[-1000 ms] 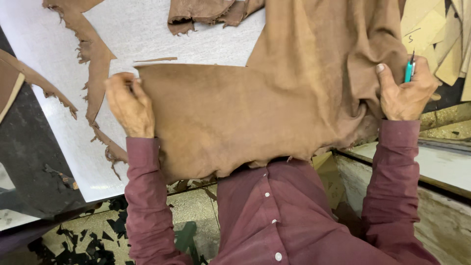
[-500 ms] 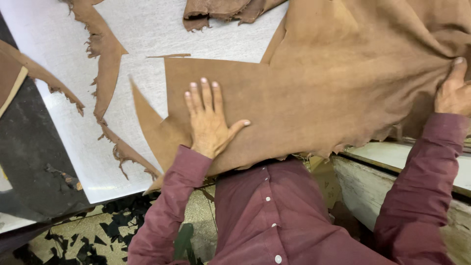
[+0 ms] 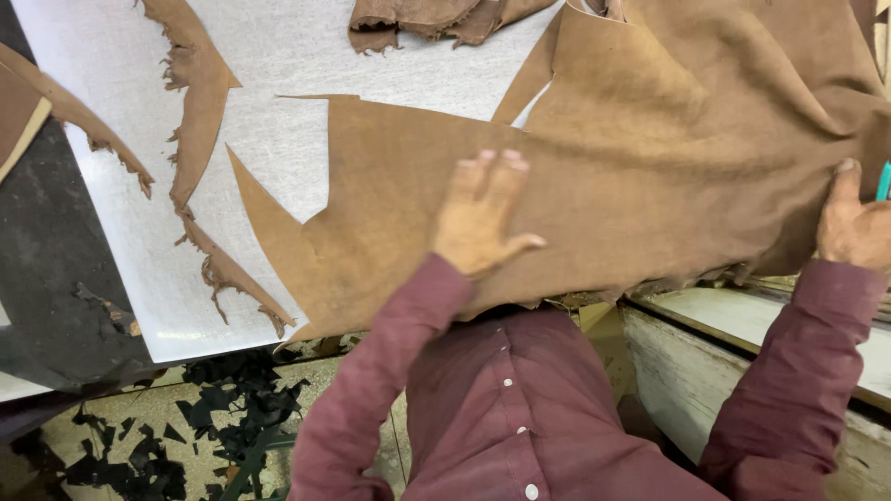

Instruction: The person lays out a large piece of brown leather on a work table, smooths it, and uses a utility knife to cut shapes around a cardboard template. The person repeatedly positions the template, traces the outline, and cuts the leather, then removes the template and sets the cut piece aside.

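A large brown suede hide [image 3: 594, 176] lies spread over a white cutting board [image 3: 102, 139], its near edge hanging off toward me. My left hand [image 3: 483, 218] rests flat on the hide, fingers together and pointing away, thumb out to the right. My right hand [image 3: 856, 227] grips the hide's right edge at the frame's border, thumb on top, and also holds a teal pen-like tool [image 3: 883, 181] upright between its fingers.
Ragged brown offcut strips [image 3: 200, 102] lie on the board at the left, and a crumpled scrap [image 3: 436, 20] at the top. A dark surface [image 3: 46, 269] borders the board on the left. Dark trimmings litter the floor [image 3: 213, 408]. A worn white bench edge [image 3: 733, 325] runs at the right.
My left hand let go of the hide's left edge, laid itself flat on the hide and slid to the right. The hide shifted rightward, baring more white board.
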{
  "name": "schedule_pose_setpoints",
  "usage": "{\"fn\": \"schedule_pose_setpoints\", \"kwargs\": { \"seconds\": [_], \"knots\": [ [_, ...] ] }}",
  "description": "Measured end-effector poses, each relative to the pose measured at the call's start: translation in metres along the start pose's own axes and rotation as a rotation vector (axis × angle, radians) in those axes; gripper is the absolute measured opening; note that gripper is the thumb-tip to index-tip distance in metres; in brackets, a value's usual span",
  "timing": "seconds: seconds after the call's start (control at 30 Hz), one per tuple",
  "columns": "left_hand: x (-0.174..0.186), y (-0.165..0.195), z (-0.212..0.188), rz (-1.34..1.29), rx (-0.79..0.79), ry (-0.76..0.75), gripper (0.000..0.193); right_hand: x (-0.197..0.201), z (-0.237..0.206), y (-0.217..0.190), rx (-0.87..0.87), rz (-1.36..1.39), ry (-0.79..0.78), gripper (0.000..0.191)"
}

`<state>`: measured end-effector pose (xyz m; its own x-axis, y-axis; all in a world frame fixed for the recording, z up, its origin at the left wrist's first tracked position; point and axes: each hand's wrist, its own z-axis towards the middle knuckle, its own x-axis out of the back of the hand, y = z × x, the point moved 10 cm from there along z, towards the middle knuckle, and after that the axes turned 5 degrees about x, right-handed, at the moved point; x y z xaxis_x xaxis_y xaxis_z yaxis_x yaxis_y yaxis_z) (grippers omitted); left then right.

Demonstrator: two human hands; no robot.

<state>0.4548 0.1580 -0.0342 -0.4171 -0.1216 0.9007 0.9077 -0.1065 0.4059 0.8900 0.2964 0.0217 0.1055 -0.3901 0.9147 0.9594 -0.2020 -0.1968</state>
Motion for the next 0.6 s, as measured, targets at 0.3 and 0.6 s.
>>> {"fn": "schedule_pose_setpoints", "kwargs": {
  "seconds": [0.3, 0.6],
  "knots": [
    [0.094, -0.147, -0.085, 0.357, 0.411, 0.074, 0.094, 0.024, -0.093, -0.190, 0.774, 0.613, -0.049, 0.009],
    [0.086, -0.118, -0.109, 0.252, 0.274, 0.143, 0.090, -0.020, -0.108, -0.413, 1.036, 0.448, -0.556, 0.028]
  ]
}}
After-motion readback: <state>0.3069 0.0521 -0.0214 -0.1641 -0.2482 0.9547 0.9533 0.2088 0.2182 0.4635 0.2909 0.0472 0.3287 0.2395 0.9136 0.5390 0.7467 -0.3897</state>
